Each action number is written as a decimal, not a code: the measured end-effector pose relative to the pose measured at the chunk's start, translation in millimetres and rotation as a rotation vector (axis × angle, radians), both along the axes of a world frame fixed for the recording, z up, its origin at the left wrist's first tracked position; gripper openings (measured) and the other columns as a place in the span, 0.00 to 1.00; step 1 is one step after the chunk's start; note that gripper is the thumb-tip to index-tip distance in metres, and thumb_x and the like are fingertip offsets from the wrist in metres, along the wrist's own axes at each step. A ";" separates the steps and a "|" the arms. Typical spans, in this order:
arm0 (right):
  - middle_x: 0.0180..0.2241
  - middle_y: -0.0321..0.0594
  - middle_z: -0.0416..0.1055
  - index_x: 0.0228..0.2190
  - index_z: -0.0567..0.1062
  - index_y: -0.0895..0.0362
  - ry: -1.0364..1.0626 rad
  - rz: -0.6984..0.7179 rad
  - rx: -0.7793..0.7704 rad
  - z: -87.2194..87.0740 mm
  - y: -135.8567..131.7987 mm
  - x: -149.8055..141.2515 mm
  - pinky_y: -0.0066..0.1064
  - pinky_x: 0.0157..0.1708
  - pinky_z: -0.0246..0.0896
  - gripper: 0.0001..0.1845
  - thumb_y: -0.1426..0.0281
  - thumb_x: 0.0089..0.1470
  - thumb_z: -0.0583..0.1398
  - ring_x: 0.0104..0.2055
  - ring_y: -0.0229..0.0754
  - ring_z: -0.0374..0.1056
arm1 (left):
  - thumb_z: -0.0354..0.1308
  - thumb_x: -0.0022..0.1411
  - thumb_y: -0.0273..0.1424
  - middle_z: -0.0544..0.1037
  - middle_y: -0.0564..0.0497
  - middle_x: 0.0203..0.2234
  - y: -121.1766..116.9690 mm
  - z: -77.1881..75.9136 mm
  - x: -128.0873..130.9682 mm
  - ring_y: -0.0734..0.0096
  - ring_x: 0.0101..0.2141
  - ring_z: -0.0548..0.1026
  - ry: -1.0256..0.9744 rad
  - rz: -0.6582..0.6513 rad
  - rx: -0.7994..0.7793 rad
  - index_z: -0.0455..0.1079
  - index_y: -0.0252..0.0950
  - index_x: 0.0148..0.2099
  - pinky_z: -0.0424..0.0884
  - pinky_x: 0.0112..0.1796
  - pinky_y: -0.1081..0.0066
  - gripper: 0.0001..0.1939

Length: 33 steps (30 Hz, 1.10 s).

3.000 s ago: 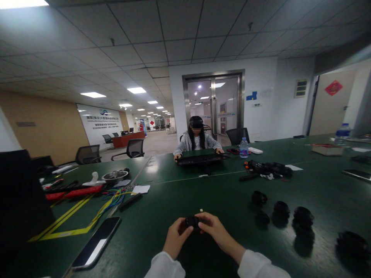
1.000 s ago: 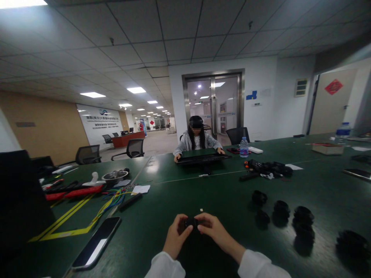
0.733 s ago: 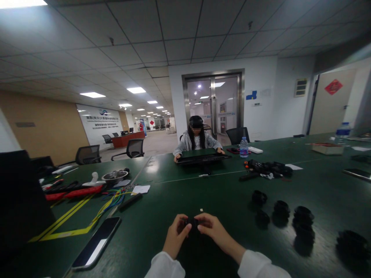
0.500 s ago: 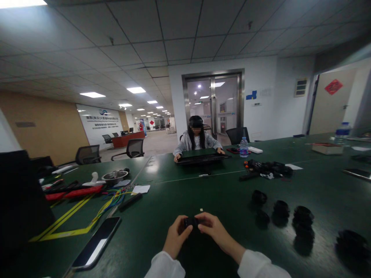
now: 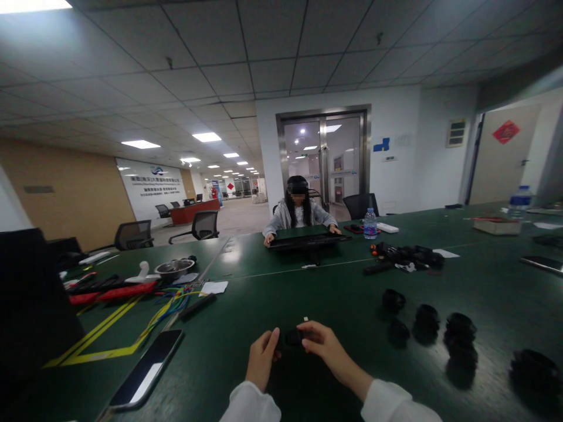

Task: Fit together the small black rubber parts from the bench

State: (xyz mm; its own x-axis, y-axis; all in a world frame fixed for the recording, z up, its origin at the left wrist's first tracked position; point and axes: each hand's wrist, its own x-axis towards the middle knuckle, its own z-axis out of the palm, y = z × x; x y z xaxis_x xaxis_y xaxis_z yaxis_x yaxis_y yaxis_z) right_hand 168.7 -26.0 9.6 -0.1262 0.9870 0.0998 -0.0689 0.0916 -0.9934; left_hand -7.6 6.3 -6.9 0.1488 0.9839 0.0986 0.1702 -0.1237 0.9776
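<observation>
Drawn back, left hand (image 5: pixel 262 356) sits between phone (image 5: pixel 147 369) and black part (image 5: pixel 292 336)

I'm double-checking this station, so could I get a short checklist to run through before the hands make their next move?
1. Black part held: ok, gripped by the right hand.
2. Both hands on it: not ok, the left hand is apart from it.
3. Left hand holding nothing: cannot tell, its curled fingers hide the inside.
4. Phone away from the hands: ok, lying on the table to the left.
5. Black pieces apart from the hands: ok, over on the right.
6. Co-worker's hands away: ok, at the dark panel opposite.
</observation>
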 end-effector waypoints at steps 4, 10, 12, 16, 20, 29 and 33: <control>0.42 0.40 0.65 0.36 0.70 0.56 0.018 -0.025 -0.026 1.7 -0.7 0.6 0.35 0.38 0.59 0.16 0.71 0.40 0.59 0.42 0.44 0.63 | 0.48 0.47 0.52 0.68 0.52 0.14 3.1 -1.2 -0.9 0.72 0.18 0.65 -0.051 0.055 -0.048 0.67 0.31 0.23 0.60 0.22 0.73 0.26; 0.38 0.41 0.68 0.35 0.71 0.56 0.187 -0.211 -0.033 -1.1 4.2 4.5 0.32 0.32 0.59 0.15 0.66 0.41 0.58 0.37 0.43 0.65 | 0.50 0.46 0.51 0.71 0.47 0.17 14.2 -10.9 -5.3 0.71 0.18 0.68 -0.293 0.094 -0.202 0.68 0.27 0.24 0.62 0.22 0.72 0.28; 0.34 0.40 0.69 0.34 0.71 0.57 0.308 -0.284 -0.088 -2.2 6.7 5.8 0.31 0.30 0.59 0.16 0.65 0.40 0.59 0.33 0.41 0.66 | 0.51 0.45 0.51 0.72 0.46 0.17 17.8 -13.6 -6.8 0.71 0.18 0.69 -0.379 0.106 -0.244 0.68 0.27 0.24 0.62 0.20 0.73 0.28; 0.28 0.38 0.71 0.32 0.69 0.58 0.531 -0.365 -0.186 -1.5 9.4 7.9 0.30 0.29 0.60 0.14 0.66 0.40 0.59 0.28 0.39 0.67 | 0.53 0.46 0.49 0.72 0.47 0.16 20.0 -12.9 -9.2 0.73 0.16 0.68 -0.507 0.110 -0.301 0.68 0.26 0.24 0.61 0.18 0.74 0.25; 0.23 0.36 0.70 0.30 0.68 0.59 0.680 -0.380 -0.266 -2.6 12.4 12.4 0.28 0.26 0.62 0.09 0.67 0.45 0.56 0.25 0.35 0.66 | 0.52 0.49 0.46 0.72 0.47 0.17 16.3 -6.2 -10.4 0.74 0.17 0.69 -0.614 0.126 -0.323 0.68 0.27 0.25 0.63 0.19 0.76 0.23; 0.22 0.35 0.67 0.31 0.67 0.59 0.878 -0.372 -0.320 -16.3 22.1 24.5 0.23 0.22 0.62 0.07 0.70 0.50 0.52 0.21 0.31 0.63 | 0.44 0.58 0.38 0.72 0.48 0.19 13.3 0.2 -14.1 0.73 0.20 0.71 -0.898 0.237 -0.343 0.65 0.30 0.29 0.67 0.23 0.75 0.17; 0.22 0.35 0.67 0.30 0.67 0.58 0.888 -0.360 -0.335 -12.1 21.1 25.0 0.23 0.23 0.62 0.06 0.70 0.50 0.52 0.22 0.31 0.63 | 0.44 0.59 0.35 0.72 0.49 0.21 17.2 -3.2 -17.7 0.75 0.22 0.71 -0.975 0.282 -0.352 0.65 0.31 0.31 0.68 0.24 0.76 0.14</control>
State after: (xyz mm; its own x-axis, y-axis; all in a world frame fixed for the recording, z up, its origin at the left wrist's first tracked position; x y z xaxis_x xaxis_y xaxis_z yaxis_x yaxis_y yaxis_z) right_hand 193.8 -4.8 -2.5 0.1691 0.9462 -0.2760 -0.8179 -0.0215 -0.5749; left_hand -25.3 23.5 -10.1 -0.0777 0.9668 -0.2434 -0.7241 0.1131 0.6803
